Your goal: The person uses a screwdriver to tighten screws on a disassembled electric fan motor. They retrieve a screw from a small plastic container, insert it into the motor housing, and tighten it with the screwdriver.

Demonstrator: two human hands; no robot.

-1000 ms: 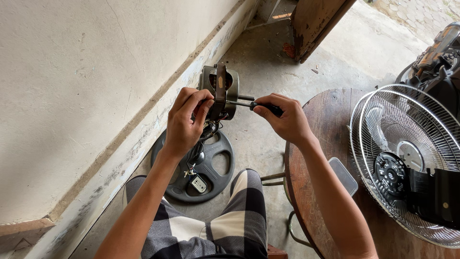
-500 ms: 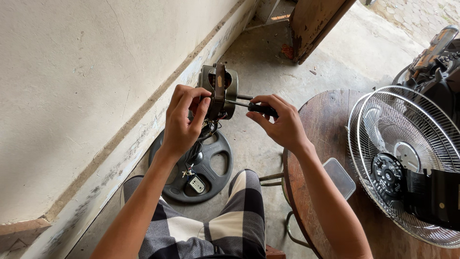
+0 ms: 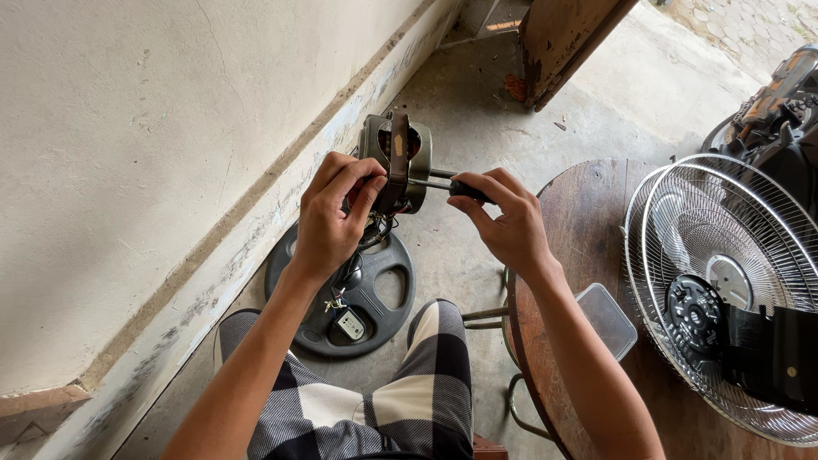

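- Grey concrete floor (image 3: 477, 128) runs along the foot of a pale plastered wall (image 3: 153, 145), whose lower band is scuffed and stained where it meets the ground.
- Held up above that floor, between wall and table, is a metal fan motor (image 3: 394, 162) with a rusty strap across its open face; thin wires hang from its underside.
- The left hand (image 3: 328, 226) grips the motor from the wall side, fingers curled over its top edge and thumb pressed to the front.
- The right hand (image 3: 503, 221) is closed around the dark handle of a screwdriver (image 3: 452, 185), pinched between fingertips and thumb; its bright shaft lies level and its tip meets the motor's side.
- Directly below the motor a round dark-grey fan base (image 3: 375, 302) lies flat on the concrete, close to the wall, with a small light switch box resting on it.
- The person's knees in black-and-white checked trousers (image 3: 409, 400) show at the bottom edge, just beside the base.
- On the right stands a round dark wooden table (image 3: 588, 230), its surface worn.
- A wire fan guard (image 3: 733, 255) with a black hub leans over the table's far side.
- A clear plastic container (image 3: 607, 319) sits at the table's near edge.
- A weathered brown wooden panel (image 3: 567, 38) stands on the floor at the top, well apart from the hands.
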